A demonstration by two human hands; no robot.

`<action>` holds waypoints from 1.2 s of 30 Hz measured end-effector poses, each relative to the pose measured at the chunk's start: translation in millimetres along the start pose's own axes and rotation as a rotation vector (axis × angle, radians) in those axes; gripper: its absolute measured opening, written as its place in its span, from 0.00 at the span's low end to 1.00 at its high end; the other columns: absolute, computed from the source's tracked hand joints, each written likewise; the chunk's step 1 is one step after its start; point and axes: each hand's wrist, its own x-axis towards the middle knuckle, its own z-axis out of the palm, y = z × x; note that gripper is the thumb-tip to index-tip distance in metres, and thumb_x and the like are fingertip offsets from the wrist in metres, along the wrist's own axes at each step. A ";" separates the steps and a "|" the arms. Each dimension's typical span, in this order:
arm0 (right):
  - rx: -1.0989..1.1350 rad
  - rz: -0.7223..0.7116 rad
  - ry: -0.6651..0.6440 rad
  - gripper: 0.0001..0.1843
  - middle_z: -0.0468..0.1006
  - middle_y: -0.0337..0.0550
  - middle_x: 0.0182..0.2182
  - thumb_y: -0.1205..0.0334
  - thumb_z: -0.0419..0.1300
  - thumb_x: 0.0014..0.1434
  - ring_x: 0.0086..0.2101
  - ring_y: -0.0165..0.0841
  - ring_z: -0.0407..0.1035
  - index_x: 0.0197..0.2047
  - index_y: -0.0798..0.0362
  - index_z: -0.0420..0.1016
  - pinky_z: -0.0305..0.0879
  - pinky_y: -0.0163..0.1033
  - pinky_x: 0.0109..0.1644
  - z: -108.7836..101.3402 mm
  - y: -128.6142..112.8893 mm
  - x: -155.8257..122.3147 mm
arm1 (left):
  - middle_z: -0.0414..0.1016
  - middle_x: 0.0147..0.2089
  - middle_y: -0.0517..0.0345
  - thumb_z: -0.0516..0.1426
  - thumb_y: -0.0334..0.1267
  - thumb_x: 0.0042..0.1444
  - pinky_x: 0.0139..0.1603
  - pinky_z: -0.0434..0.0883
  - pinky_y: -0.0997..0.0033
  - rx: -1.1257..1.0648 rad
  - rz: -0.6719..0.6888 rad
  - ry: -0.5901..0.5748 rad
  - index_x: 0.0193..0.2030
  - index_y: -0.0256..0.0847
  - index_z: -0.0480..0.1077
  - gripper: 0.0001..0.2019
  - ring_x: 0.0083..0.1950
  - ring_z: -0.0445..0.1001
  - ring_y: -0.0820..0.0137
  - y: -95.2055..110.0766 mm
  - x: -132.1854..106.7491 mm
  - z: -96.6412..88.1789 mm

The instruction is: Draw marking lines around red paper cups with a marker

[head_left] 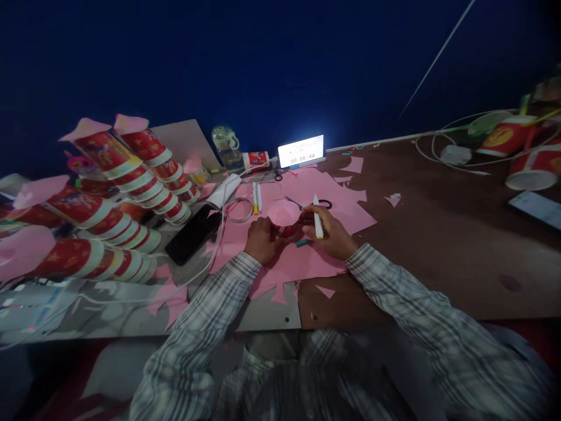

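My left hand [262, 240] is closed round the left side of a red paper cup [286, 229]. On top of that cup sits a round pink paper piece [284, 213], shaped like a low cone. In my right hand [333, 233] is a white marker [317, 217], slanted between the fingers, with its yellowish end towards me. The right fingertips reach the cup's right side. A small teal cap or stub [302, 242] lies beside the cup. Behind my right hand, scissors [325, 204] are partly covered. Pink paper sheets [350, 213] spread under everything.
Stacked red-and-white cups [127, 175] with pink cone tops fill the left. Nearby lie a black phone [191, 235], two markers [256, 199] and a white cable [221, 225]. A lit phone [302, 153] and a bottle [227, 147] stand behind. More cups [508, 135] are at right.
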 end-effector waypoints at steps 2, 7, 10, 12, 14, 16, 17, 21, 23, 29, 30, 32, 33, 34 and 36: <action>-0.002 0.007 0.010 0.23 0.80 0.51 0.48 0.61 0.62 0.58 0.50 0.45 0.78 0.56 0.48 0.65 0.76 0.56 0.55 0.3 -0.1 0.3 | 0.74 0.44 0.45 0.67 0.47 0.51 0.51 0.71 0.53 0.001 0.011 0.002 0.46 0.37 0.70 0.21 0.48 0.73 0.55 -0.1 -0.3 1.4; 0.033 -0.025 0.040 0.23 0.80 0.51 0.48 0.60 0.62 0.57 0.46 0.43 0.79 0.56 0.48 0.65 0.78 0.53 0.51 -1.1 0.3 0.7 | 0.75 0.51 0.42 0.60 0.36 0.56 0.57 0.70 0.52 0.025 0.063 0.042 0.58 0.35 0.68 0.23 0.53 0.73 0.54 -14.6 -4.0 -7.8; 0.025 -0.045 0.077 0.22 0.81 0.52 0.47 0.58 0.62 0.58 0.43 0.41 0.80 0.55 0.49 0.64 0.78 0.51 0.48 -2.5 2.6 1.6 | 0.77 0.49 0.45 0.52 0.31 0.60 0.57 0.70 0.56 0.074 0.073 0.066 0.52 0.36 0.72 0.15 0.51 0.75 0.59 -26.7 3.6 -26.6; 0.011 -0.061 0.099 0.22 0.81 0.51 0.46 0.58 0.62 0.58 0.43 0.41 0.79 0.55 0.49 0.64 0.78 0.50 0.48 -3.0 4.8 2.8 | 0.80 0.45 0.47 0.52 0.31 0.61 0.54 0.71 0.58 0.148 0.048 0.047 0.44 0.38 0.75 0.11 0.49 0.77 0.59 -30.0 15.1 -40.6; -0.002 -0.071 0.123 0.22 0.81 0.51 0.45 0.57 0.62 0.58 0.43 0.41 0.79 0.54 0.49 0.64 0.78 0.49 0.47 -3.5 6.7 4.1 | 0.81 0.43 0.49 0.52 0.36 0.63 0.53 0.70 0.57 0.244 -0.012 0.056 0.41 0.41 0.75 0.10 0.49 0.78 0.58 -29.1 29.9 -51.4; -0.014 -0.077 0.146 0.21 0.82 0.51 0.44 0.56 0.62 0.59 0.43 0.41 0.79 0.54 0.49 0.65 0.78 0.48 0.46 -5.0 7.2 5.0 | 0.81 0.43 0.50 0.51 0.38 0.65 0.55 0.68 0.56 0.325 -0.082 0.035 0.43 0.42 0.75 0.12 0.49 0.78 0.58 -26.4 45.0 -57.4; -0.026 -0.082 0.154 0.21 0.82 0.50 0.43 0.56 0.62 0.59 0.42 0.41 0.80 0.54 0.49 0.65 0.78 0.47 0.45 -6.4 6.7 5.2 | 0.81 0.44 0.50 0.49 0.39 0.67 0.56 0.68 0.54 0.369 -0.106 0.021 0.45 0.42 0.75 0.13 0.50 0.78 0.57 -25.5 51.8 -58.8; -0.151 -0.150 0.117 0.17 0.82 0.46 0.39 0.59 0.61 0.60 0.40 0.40 0.79 0.52 0.49 0.68 0.76 0.45 0.44 -16.4 -0.7 3.1 | 0.74 0.59 0.47 0.47 0.33 0.67 0.59 0.67 0.55 0.462 0.033 -0.098 0.61 0.47 0.69 0.20 0.60 0.73 0.59 -28.8 70.8 -60.2; -0.241 -0.192 0.070 0.15 0.82 0.46 0.37 0.61 0.60 0.59 0.38 0.40 0.79 0.50 0.49 0.70 0.75 0.45 0.43 -22.2 -5.9 1.0 | 0.66 0.67 0.48 0.49 0.32 0.65 0.61 0.66 0.54 0.503 0.095 -0.151 0.65 0.51 0.66 0.23 0.65 0.69 0.58 -33.2 76.9 -61.4; -0.443 -0.223 -0.052 0.16 0.82 0.47 0.36 0.67 0.61 0.53 0.37 0.43 0.76 0.47 0.50 0.71 0.70 0.46 0.43 -32.7 -11.9 -0.1 | 0.54 0.75 0.49 0.51 0.32 0.63 0.66 0.61 0.41 0.601 0.128 -0.370 0.66 0.56 0.64 0.25 0.69 0.64 0.51 -34.2 95.9 -60.9; -0.463 -0.225 -0.053 0.17 0.82 0.47 0.36 0.68 0.61 0.52 0.38 0.44 0.75 0.47 0.51 0.71 0.70 0.48 0.45 -33.5 -11.3 0.6 | 0.55 0.74 0.49 0.52 0.32 0.63 0.66 0.60 0.40 0.597 0.122 -0.399 0.65 0.56 0.65 0.25 0.69 0.64 0.51 -32.4 98.6 -59.6; -0.498 -0.229 -0.047 0.17 0.82 0.47 0.35 0.69 0.61 0.51 0.40 0.46 0.74 0.46 0.51 0.71 0.68 0.50 0.47 -34.7 -10.1 2.0 | 0.58 0.73 0.49 0.52 0.32 0.62 0.66 0.60 0.40 0.584 0.112 -0.420 0.64 0.54 0.67 0.24 0.68 0.65 0.51 -28.9 102.8 -57.1; -0.510 -0.228 -0.047 0.17 0.82 0.48 0.35 0.69 0.61 0.51 0.40 0.47 0.74 0.46 0.51 0.71 0.67 0.50 0.48 -35.1 -9.8 2.5 | 0.59 0.72 0.48 0.52 0.32 0.63 0.66 0.60 0.41 0.578 0.104 -0.415 0.63 0.53 0.68 0.23 0.68 0.66 0.52 -27.8 104.4 -56.1; -0.517 -0.225 -0.049 0.17 0.82 0.48 0.36 0.69 0.61 0.51 0.40 0.47 0.73 0.45 0.51 0.71 0.67 0.50 0.48 -35.3 -9.7 2.7 | 0.59 0.71 0.47 0.52 0.33 0.63 0.66 0.60 0.42 0.572 0.094 -0.407 0.62 0.51 0.69 0.21 0.67 0.67 0.52 -27.2 105.7 -55.6; -0.522 -0.222 -0.064 0.16 0.82 0.49 0.36 0.68 0.62 0.51 0.41 0.47 0.73 0.45 0.52 0.71 0.66 0.50 0.47 -35.4 -10.4 2.4 | 0.62 0.70 0.45 0.54 0.35 0.62 0.66 0.63 0.46 0.561 0.068 -0.393 0.60 0.49 0.70 0.20 0.65 0.69 0.53 -28.0 107.7 -55.3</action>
